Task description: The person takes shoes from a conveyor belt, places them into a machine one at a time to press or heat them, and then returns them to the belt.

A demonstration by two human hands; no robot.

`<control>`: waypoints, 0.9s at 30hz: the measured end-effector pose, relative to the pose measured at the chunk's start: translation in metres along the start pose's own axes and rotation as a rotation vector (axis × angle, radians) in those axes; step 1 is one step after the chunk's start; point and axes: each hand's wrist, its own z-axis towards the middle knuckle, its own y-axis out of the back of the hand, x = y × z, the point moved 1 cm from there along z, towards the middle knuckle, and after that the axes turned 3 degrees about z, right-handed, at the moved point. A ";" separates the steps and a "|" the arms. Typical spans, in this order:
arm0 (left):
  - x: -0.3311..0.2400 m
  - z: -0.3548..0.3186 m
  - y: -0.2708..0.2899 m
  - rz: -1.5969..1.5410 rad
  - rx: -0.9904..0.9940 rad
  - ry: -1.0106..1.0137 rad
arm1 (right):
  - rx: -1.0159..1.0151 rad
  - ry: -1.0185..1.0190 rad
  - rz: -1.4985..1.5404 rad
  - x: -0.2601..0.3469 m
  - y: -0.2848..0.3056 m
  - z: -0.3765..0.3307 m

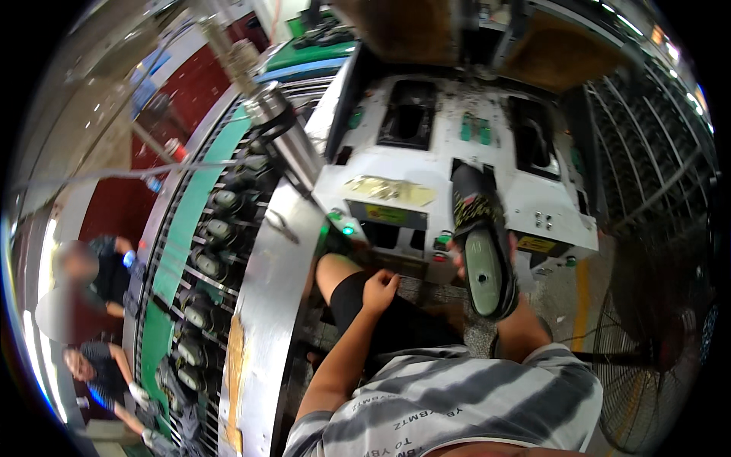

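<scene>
Presently, head view: right hand (459,260) clamped on dark shoe (486,242), sole facing up, before white machine (411,166). Left hand (380,290) loosely curled by thigh (340,274); cannot tell whether fingertips meet. Metal table (268,305) leftward.

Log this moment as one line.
Right hand: holding black shoe | Left hand: near black shorts, nothing visible in it | Ahead: white machine | Left: shoe row

Occluded and cropped parts.
Right hand (458,260): mostly hidden behind the dark shoe (487,266); far brown cover (403,29): cut off by the upper edge; right-side fan (647,356): partly lost in shadow.
</scene>
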 end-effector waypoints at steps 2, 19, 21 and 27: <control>-0.007 -0.010 -0.004 0.222 -0.019 -0.099 | -0.324 0.458 -0.287 0.058 -0.022 -0.011; -0.011 0.026 -0.023 0.315 0.034 -0.119 | -1.502 -0.105 -2.253 0.448 0.020 0.124; -0.010 0.026 -0.018 0.324 0.024 -0.104 | -1.689 -0.328 -2.254 0.422 0.017 0.135; -0.006 0.027 -0.029 0.393 0.070 -0.116 | -1.632 -0.083 -2.253 0.396 0.013 0.108</control>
